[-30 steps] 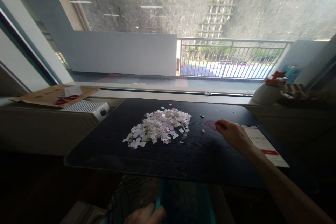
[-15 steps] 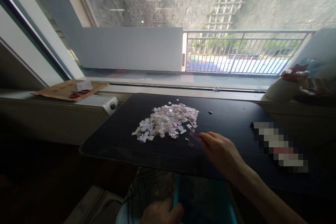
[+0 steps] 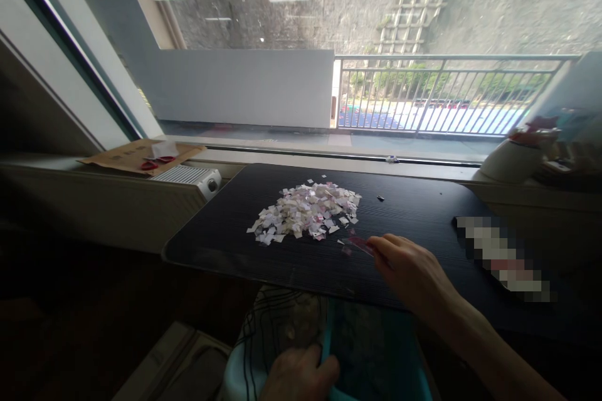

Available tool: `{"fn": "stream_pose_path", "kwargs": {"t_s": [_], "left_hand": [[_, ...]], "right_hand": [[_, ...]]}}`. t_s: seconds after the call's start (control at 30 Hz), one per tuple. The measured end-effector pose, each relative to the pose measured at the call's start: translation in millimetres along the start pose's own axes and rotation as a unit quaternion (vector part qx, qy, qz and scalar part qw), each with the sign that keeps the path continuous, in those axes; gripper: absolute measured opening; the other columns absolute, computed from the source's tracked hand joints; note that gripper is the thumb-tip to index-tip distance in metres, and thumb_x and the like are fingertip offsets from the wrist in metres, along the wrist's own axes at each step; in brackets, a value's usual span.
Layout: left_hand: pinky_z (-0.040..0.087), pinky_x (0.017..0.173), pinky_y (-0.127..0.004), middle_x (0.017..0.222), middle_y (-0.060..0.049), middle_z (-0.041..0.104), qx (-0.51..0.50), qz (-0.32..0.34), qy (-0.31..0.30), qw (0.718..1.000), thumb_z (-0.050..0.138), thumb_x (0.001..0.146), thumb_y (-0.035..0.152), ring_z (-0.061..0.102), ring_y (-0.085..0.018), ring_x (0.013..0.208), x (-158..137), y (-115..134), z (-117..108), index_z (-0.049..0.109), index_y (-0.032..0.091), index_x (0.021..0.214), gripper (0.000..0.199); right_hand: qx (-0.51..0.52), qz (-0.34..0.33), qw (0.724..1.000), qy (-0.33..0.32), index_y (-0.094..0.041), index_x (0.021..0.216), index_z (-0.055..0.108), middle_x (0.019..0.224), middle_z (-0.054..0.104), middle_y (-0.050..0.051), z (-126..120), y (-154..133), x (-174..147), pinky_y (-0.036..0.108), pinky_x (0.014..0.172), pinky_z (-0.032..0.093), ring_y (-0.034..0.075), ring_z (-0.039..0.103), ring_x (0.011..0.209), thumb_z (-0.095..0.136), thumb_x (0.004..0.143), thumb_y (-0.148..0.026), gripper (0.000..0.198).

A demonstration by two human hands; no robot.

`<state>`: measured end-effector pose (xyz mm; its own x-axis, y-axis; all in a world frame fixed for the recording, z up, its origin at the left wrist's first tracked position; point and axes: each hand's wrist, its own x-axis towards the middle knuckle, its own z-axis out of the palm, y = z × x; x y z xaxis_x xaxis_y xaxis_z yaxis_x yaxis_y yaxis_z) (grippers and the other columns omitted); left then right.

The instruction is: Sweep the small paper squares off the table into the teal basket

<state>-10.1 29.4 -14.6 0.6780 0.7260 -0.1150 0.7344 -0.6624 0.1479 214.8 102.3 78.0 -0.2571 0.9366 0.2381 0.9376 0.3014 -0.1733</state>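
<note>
My right hand (image 3: 411, 269) is closed in a pinch on a thin, see-through pink strip (image 3: 360, 243), low over the dark table. A few small scraps lie just beyond its tip. Left of it a wide heap of small cut paper pieces (image 3: 305, 213), mostly white with some pink, covers the middle of the tabletop. Below the table's front edge, my left hand (image 3: 298, 373) is closed round the rim of a turquoise bin (image 3: 329, 338). What lies inside the bin is too dark to make out.
The black table (image 3: 211, 232) stands against a window sill. Red-handled scissors (image 3: 157, 163) rest on brown paper (image 3: 113, 160) at left, above a white heater (image 3: 188, 180). A small dark object (image 3: 380, 198) and a blurred-out flat item (image 3: 505, 260) lie at right.
The whole view has shifted slightly, so the table and heap appear a little further right. My right hand still pinches the pink strip, and my left hand stays at the bin's rim.
</note>
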Motion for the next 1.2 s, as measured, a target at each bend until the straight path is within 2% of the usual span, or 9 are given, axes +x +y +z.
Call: {"fn": "stream_pose_path", "kwargs": {"t_s": [0.07,0.2,0.4,0.57,0.63,0.8,0.93,1.2], "left_hand": [[0.044,0.055,-0.025,0.078,-0.001,0.059,0.001,-0.010,-0.022,1.000,0.058,0.078,0.019,0.061,-0.021,0.064,1,0,0,0.053,0.023,0.089,0.013],[0.047,0.061,-0.028,0.084,-0.002,0.061,-0.009,-0.033,-0.049,0.998,0.061,0.073,0.019,0.062,-0.023,0.071,2,4,-5,0.054,0.023,0.092,0.021],[0.047,0.063,-0.027,0.082,-0.002,0.061,-0.020,-0.045,-0.043,0.998,0.065,0.069,0.020,0.062,-0.022,0.071,3,8,-12,0.055,0.022,0.090,0.022],[0.047,0.062,-0.027,0.083,-0.002,0.061,-0.038,-0.040,-0.059,0.997,0.065,0.068,0.020,0.061,-0.022,0.070,5,9,-16,0.056,0.022,0.090,0.023],[0.047,0.063,-0.027,0.083,-0.002,0.061,-0.057,-0.036,-0.065,0.996,0.064,0.068,0.019,0.061,-0.021,0.071,6,10,-19,0.055,0.022,0.089,0.023],[0.047,0.066,-0.028,0.084,-0.002,0.059,-0.083,-0.042,-0.053,0.994,0.060,0.072,0.017,0.060,-0.021,0.072,7,10,-26,0.054,0.021,0.088,0.018],[0.048,0.065,-0.029,0.086,-0.003,0.060,-0.096,-0.057,-0.077,0.991,0.060,0.074,0.018,0.061,-0.022,0.073,4,8,-36,0.055,0.021,0.090,0.017],[0.048,0.068,-0.029,0.089,-0.003,0.060,-0.086,-0.075,-0.066,0.991,0.059,0.077,0.017,0.061,-0.022,0.078,-2,14,-54,0.055,0.021,0.091,0.015]], "right_hand": [[0.000,-0.005,1.000,-0.017,-0.021,0.097,0.063,0.082,0.062,0.002,1,-9,-4,0.025,0.062,0.035,0.015,0.057,0.074,0.040,0.090,-0.016,0.024],[0.016,-0.023,0.999,-0.044,-0.021,0.099,0.063,0.081,0.063,0.002,3,-23,-7,0.025,0.064,0.036,0.015,0.058,0.076,0.041,0.090,-0.014,0.025],[-0.036,0.005,0.999,-0.010,-0.020,0.097,0.063,0.085,0.064,0.003,3,-6,11,0.025,0.062,0.036,0.016,0.058,0.079,0.039,0.090,-0.016,0.025],[-0.011,-0.031,0.999,-0.035,-0.021,0.098,0.062,0.085,0.063,0.003,3,-7,-5,0.024,0.063,0.038,0.015,0.058,0.078,0.039,0.090,-0.014,0.026],[0.005,-0.043,0.998,-0.037,-0.022,0.099,0.062,0.086,0.063,0.003,4,-9,-10,0.024,0.065,0.039,0.015,0.058,0.078,0.038,0.090,-0.014,0.027],[-0.022,-0.013,1.000,-0.018,-0.021,0.100,0.062,0.089,0.064,0.004,8,-4,0,0.025,0.065,0.039,0.016,0.059,0.081,0.039,0.090,-0.017,0.026],[-0.011,-0.045,0.998,-0.036,-0.022,0.103,0.061,0.086,0.063,0.003,7,-9,-1,0.024,0.065,0.038,0.016,0.058,0.081,0.038,0.089,-0.013,0.028],[0.020,-0.070,0.997,-0.034,-0.022,0.101,0.062,0.085,0.063,0.003,4,-26,-6,0.025,0.064,0.038,0.016,0.058,0.080,0.039,0.090,-0.013,0.027]]}}
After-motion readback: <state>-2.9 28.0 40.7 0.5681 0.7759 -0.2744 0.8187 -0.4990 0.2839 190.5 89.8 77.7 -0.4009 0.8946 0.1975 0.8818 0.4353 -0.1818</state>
